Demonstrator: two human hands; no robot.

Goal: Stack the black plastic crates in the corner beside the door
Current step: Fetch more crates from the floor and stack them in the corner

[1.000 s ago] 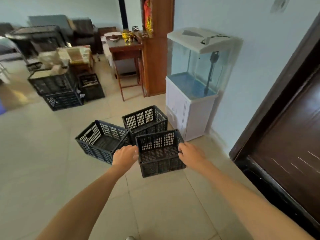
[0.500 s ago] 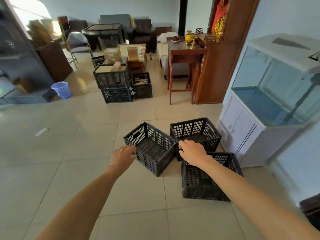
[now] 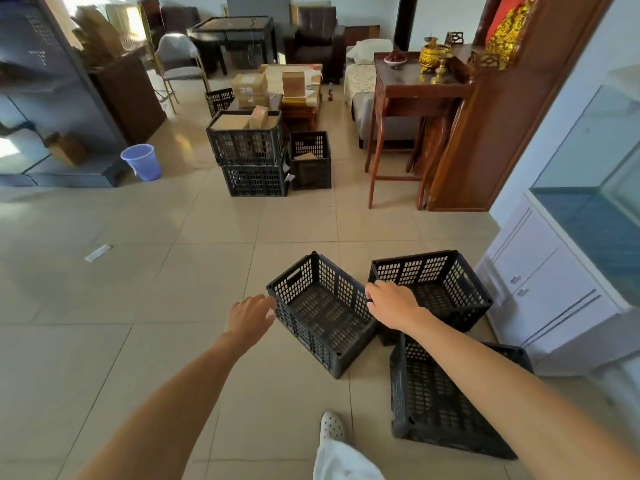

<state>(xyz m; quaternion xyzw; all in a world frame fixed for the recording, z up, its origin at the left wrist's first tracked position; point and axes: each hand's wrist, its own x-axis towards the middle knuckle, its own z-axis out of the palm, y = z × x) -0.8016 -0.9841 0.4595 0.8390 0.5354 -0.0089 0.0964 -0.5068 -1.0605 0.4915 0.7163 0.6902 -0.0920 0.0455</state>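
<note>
Black plastic crate [image 3: 322, 310] sits on the tile floor [image 3: 173, 289], right hand [image 3: 393, 303] curled over one rim, left hand [image 3: 249, 315] loose-fingered just beside the opposite one: seemingly a pick-up starting, needing the left's grip next.

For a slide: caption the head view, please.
Left hand and right hand at the ends of an empty black crate on the tiled floor.

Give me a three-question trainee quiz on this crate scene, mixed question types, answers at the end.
1. True or false: the left hand holds a crate off the floor.
2. How many empty black crates sit near the white cabinet?
3. What lies between the left hand and the right hand? A) the leftmost crate; B) a blue bucket; C) a cardboard box.
Key: 1 false; 2 three; 3 A.
</note>
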